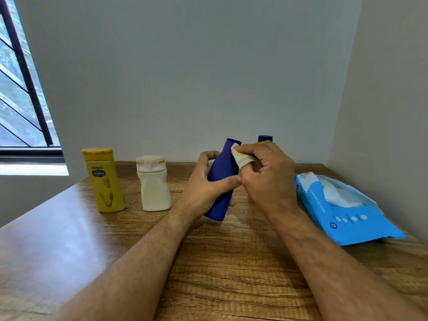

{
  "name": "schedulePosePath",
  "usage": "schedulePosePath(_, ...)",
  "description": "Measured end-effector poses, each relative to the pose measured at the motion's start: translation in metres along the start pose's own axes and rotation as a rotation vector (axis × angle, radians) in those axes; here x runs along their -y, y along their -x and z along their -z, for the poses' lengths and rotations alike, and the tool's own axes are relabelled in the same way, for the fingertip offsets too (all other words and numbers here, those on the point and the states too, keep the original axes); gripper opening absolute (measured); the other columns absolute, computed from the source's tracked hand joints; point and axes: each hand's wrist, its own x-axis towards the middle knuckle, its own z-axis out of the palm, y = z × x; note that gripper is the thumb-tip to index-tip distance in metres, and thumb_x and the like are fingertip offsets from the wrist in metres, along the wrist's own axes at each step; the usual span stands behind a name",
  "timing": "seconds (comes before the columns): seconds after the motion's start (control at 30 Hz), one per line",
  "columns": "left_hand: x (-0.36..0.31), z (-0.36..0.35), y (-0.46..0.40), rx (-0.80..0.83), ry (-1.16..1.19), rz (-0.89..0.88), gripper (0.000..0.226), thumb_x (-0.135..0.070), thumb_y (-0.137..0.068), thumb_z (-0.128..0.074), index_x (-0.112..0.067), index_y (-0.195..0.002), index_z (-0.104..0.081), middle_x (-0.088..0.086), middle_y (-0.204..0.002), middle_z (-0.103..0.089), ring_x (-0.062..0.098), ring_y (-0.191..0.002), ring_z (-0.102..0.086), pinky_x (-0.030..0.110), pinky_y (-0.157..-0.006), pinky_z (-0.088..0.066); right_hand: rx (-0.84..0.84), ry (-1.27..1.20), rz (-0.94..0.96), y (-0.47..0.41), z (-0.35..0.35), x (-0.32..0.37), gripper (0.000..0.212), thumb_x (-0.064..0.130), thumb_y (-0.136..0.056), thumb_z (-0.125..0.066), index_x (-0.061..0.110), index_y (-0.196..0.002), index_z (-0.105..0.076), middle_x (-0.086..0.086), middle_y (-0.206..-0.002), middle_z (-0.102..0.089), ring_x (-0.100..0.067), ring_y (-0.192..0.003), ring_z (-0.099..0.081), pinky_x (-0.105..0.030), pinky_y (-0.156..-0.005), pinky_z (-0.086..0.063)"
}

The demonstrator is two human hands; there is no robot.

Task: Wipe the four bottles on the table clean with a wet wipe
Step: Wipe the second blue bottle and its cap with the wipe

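The blue bottle (222, 181) is held above the table's (69, 239) middle, its long axis near upright, cap tilted slightly right. The left hand (206, 188) grips its body; the right hand (266, 172) pinches the wet wipe (240, 157) against its neck. This looks like wiping 1 of 4 bottles; next likely calls for rubbing downward, turning the bottle.

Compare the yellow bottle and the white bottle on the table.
The yellow bottle is taller than the white bottle. The yellow bottle carries a printed label; the white bottle's body shows none. The yellow bottle's sides run fairly straight, while the white bottle narrows under its cap. Both stand upright on the table, untouched by either hand, with brownish grime on their caps.
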Motion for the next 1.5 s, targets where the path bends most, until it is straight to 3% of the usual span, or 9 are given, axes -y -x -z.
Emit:
schedulePosePath(0.1,-0.002,0.000,0.000,-0.004,-0.062,-0.001,0.074,-0.005,-0.075,-0.086,-0.032,-0.124,-0.037,0.018,-0.115,-0.062,0.025,-0.063,-0.066,0.038,-0.063,-0.060,0.001,-0.026,-0.035,-0.002,0.001,-0.002,0.028,0.006,-0.086,-0.067,0.016,-0.111,-0.072,0.008,-0.105,-0.067,0.001,-0.094,-0.056,0.002,-0.080,-0.040)
schedulePosePath(0.27,0.001,0.002,-0.003,-0.052,-0.031,-0.043,0.058,-0.020,-0.072,-0.074,-0.025,-0.124,-0.047,0.011,-0.114,-0.062,0.019,-0.073,-0.064,0.030,-0.062,-0.055,0.029,-0.036,0.006,0.001,0.001,0.000,0.025,0.009,-0.083,-0.072,0.017,-0.106,-0.074,0.006,-0.099,-0.070,0.002,-0.088,-0.058,-0.001,-0.078,-0.043)
schedulePosePath(0.5,0.006,0.005,-0.008,-0.078,-0.044,-0.071,0.054,-0.013,-0.061,-0.050,-0.018,-0.114,-0.058,0.009,-0.100,-0.070,0.025,-0.089,-0.065,0.042,-0.086,-0.048,-0.137,-0.042,0.048,-0.003,0.003,-0.005,0.031,-0.001,-0.087,-0.063,0.013,-0.113,-0.072,0.001,-0.105,-0.067,-0.002,-0.097,-0.057,-0.004,-0.083,-0.043)
schedulePosePath(0.73,0.009,0.008,-0.006,-0.064,-0.251,-0.131,0.046,-0.010,-0.067,-0.055,-0.027,-0.110,-0.060,0.001,-0.093,-0.071,0.025,-0.091,-0.067,0.040,-0.086,-0.057,0.024,-0.028,0.164,-0.001,0.000,-0.004,0.039,0.004,-0.082,-0.048,0.017,-0.107,-0.073,0.003,-0.102,-0.068,-0.011,-0.098,-0.057,-0.020,-0.087,-0.046)
schedulePosePath(0.87,0.006,0.008,-0.005,-0.072,-0.265,-0.125,0.047,-0.012,-0.065,-0.057,-0.028,-0.109,-0.061,0.001,-0.092,-0.071,0.026,-0.093,-0.067,0.042,-0.090,-0.057,-0.024,0.005,0.113,-0.002,0.001,-0.005,0.043,-0.007,-0.079,-0.054,0.017,-0.109,-0.072,0.002,-0.104,-0.068,-0.010,-0.101,-0.056,-0.012,-0.089,-0.041)
schedulePosePath(1.03,0.006,0.009,-0.006,-0.079,-0.253,-0.136,0.044,-0.008,-0.067,-0.060,-0.028,-0.106,-0.064,-0.001,-0.094,-0.072,0.022,-0.090,-0.069,0.039,-0.083,-0.057,0.081,-0.095,0.124,0.000,0.000,-0.001,0.040,-0.003,-0.084,-0.055,0.021,-0.111,-0.071,0.008,-0.105,-0.068,-0.008,-0.101,-0.059,-0.018,-0.089,-0.047)
schedulePosePath(1.2,0.003,0.012,-0.004,-0.092,-0.082,-0.148,0.052,-0.009,-0.056,-0.057,-0.021,-0.104,-0.073,0.006,-0.088,-0.068,0.030,-0.082,-0.063,0.056,-0.082,-0.058,0.081,-0.129,-0.071,-0.001,-0.002,-0.002,0.037,0.002,-0.092,-0.056,0.024,-0.118,-0.068,0.014,-0.108,-0.068,-0.001,-0.102,-0.060,-0.015,-0.086,-0.049)
schedulePosePath(1.37,0.003,0.012,-0.007,-0.113,0.268,-0.104,0.057,-0.010,-0.071,-0.059,-0.019,-0.127,-0.055,0.014,-0.096,-0.072,0.029,-0.079,-0.070,0.045,-0.066,-0.060,0.098,-0.183,-0.113,-0.001,-0.004,0.001,0.028,0.010,-0.095,-0.060,0.026,-0.116,-0.070,0.018,-0.105,-0.069,0.003,-0.100,-0.061,-0.008,-0.083,-0.048)
schedulePosePath(1.5,0.001,0.008,-0.004,-0.134,0.339,-0.017,0.049,-0.027,-0.074,-0.060,-0.009,-0.121,-0.057,0.007,-0.086,-0.067,0.018,-0.068,-0.064,0.034,-0.055,-0.056,0.196,-0.237,-0.113,0.001,-0.006,0.004,0.023,0.016,-0.092,-0.065,0.029,-0.109,-0.074,0.017,-0.102,-0.068,0.000,-0.101,-0.059,-0.013,-0.085,-0.048)
